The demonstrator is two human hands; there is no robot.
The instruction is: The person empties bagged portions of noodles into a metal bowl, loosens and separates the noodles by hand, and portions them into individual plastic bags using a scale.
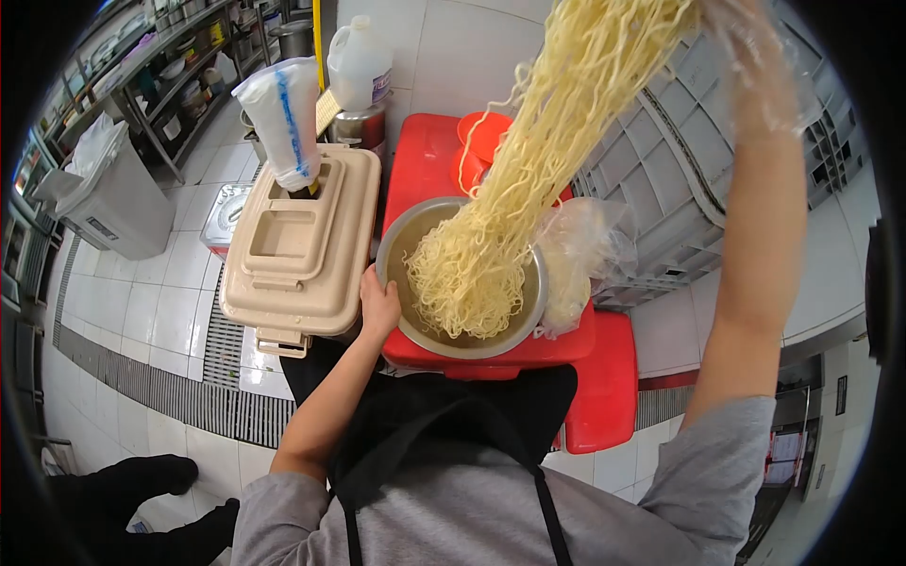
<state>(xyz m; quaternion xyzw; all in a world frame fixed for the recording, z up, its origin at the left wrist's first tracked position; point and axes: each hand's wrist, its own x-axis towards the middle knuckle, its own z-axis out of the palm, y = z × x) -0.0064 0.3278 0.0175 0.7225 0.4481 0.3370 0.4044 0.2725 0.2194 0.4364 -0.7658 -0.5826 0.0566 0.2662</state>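
A metal bowl (469,351) holds a mound of pale yellow noodles (467,274). My left hand (379,302) is closed on the bowl's left rim. High at the upper right, my right hand (741,38), in a clear plastic glove, grips a long bundle of the noodles. The strands hang slantwise from it down into the bowl. Part of that hand lies at the frame's edge. Against the bowl's right side rests a clear plastic bag (571,274) with pale contents.
The bowl stands on a red surface (415,179) with a red-orange container (483,137) behind. At left is a lidded beige box (344,217) bearing a white bag (283,118). Grey crates (651,179) stand at right. Another person's dark-clothed legs (132,491) show lower left.
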